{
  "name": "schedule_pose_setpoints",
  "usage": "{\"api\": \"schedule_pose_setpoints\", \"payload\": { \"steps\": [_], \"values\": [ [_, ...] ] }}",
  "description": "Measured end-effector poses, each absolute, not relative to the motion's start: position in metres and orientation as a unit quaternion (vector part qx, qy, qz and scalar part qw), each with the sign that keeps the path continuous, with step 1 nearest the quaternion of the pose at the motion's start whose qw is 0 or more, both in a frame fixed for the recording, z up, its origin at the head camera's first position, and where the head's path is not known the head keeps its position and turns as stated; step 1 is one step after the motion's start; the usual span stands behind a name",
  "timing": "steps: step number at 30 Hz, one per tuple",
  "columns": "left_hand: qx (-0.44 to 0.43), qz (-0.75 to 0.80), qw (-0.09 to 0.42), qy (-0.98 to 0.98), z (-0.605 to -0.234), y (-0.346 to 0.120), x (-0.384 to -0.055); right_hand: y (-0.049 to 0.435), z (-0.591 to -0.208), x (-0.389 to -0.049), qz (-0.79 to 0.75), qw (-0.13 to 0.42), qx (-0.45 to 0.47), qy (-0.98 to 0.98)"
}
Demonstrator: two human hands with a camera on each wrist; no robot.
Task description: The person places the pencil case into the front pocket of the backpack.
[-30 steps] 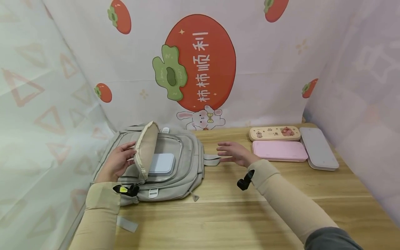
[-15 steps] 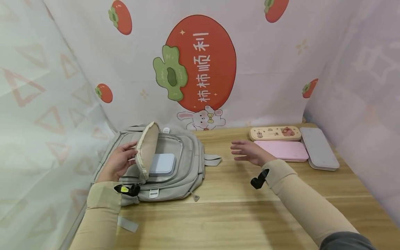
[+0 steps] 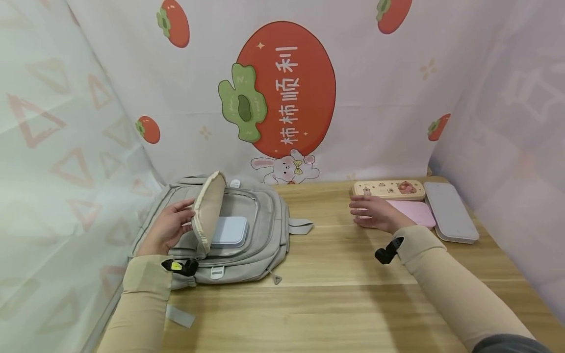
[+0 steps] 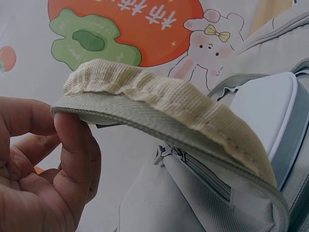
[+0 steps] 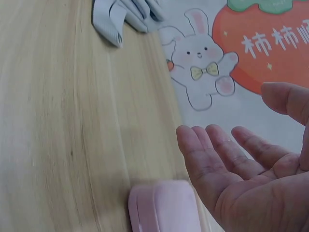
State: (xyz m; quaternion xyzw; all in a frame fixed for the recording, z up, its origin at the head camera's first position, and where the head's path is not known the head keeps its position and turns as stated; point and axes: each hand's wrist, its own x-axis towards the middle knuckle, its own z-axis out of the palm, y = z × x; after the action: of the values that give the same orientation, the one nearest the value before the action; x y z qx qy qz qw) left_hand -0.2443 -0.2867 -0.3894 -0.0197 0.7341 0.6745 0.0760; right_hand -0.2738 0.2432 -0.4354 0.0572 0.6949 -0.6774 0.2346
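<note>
A grey backpack (image 3: pixel 269 245) lies flat on the left of the table, its front pocket unzipped. My left hand (image 3: pixel 169 228) pinches the edge of the pocket flap (image 3: pixel 209 206) and holds it raised; in the left wrist view the thumb and fingers grip the zipper edge (image 4: pixel 145 126). A pale blue-white flat case (image 3: pixel 230 231) sits in the pocket, partly behind the flap. Fingers extended, my right hand (image 3: pixel 375 213) hovers over the left part of a pink case (image 3: pixel 417 214) and holds nothing. In the right wrist view, the pink case (image 5: pixel 176 208) appears below the palm.
Behind the pink case lies a cream pencil case (image 3: pixel 390 189) with cartoon prints. A light grey-white case (image 3: pixel 451 211) lies at the right. The backpack's grey strap (image 3: pixel 301 226) sticks out over the wooden table (image 3: pixel 318 304). A printed cloth backdrop (image 3: pixel 375 122) stands behind.
My right hand has moved right, from near the backpack strap to over the pink case, its fingers still extended. The left hand stays on the raised flap.
</note>
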Motion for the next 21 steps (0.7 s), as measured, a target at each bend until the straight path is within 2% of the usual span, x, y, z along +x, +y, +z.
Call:
{"api": "schedule_pose_setpoints", "payload": {
  "steps": [11, 21],
  "values": [
    [-0.022, 0.669, 0.076, 0.739, -0.388, -0.286, -0.245, 0.295, -0.432, -0.273, -0.641, 0.219, 0.055, 0.733],
    [-0.031, 0.677, 0.081, 0.731, -0.389, -0.287, -0.246, 0.341, -0.437, -0.270, -0.611, 0.203, 0.093, 0.759]
  ]
}}
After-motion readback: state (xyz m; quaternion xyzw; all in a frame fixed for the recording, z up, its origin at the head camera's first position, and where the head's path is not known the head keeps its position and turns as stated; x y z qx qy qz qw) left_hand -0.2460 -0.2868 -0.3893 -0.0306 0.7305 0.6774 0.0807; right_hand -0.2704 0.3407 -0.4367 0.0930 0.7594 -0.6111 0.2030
